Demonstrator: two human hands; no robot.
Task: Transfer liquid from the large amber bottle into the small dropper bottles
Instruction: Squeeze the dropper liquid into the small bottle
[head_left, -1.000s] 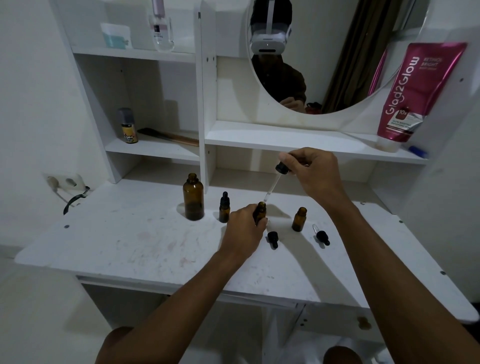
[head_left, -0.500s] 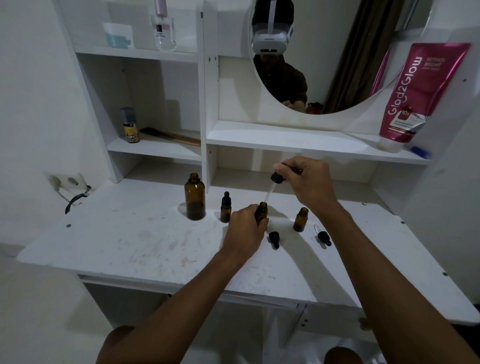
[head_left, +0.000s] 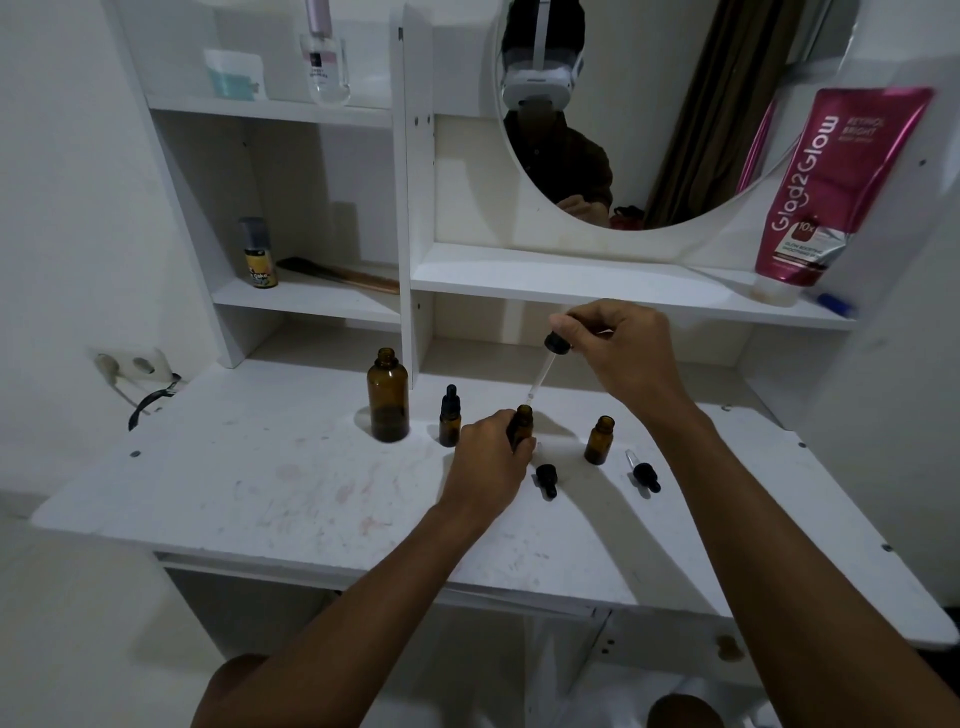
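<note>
My left hand (head_left: 491, 457) grips a small amber glass dropper bottle (head_left: 521, 423) standing on the scuffed white worktop (head_left: 260, 483). My right hand (head_left: 618, 353) pinches a black-capped glass dropper (head_left: 543, 371), tilted, its tip just above that bottle's open mouth. Just left stands a capped small amber bottle (head_left: 449, 418), then the large uncapped amber bottle (head_left: 387, 400) by the shelf upright. To the right stands an open small amber bottle (head_left: 600, 440). Two loose black dropper caps (head_left: 547, 478) lie nearer me. The widest stretch of worktop runs left and near, to its front edge.
</note>
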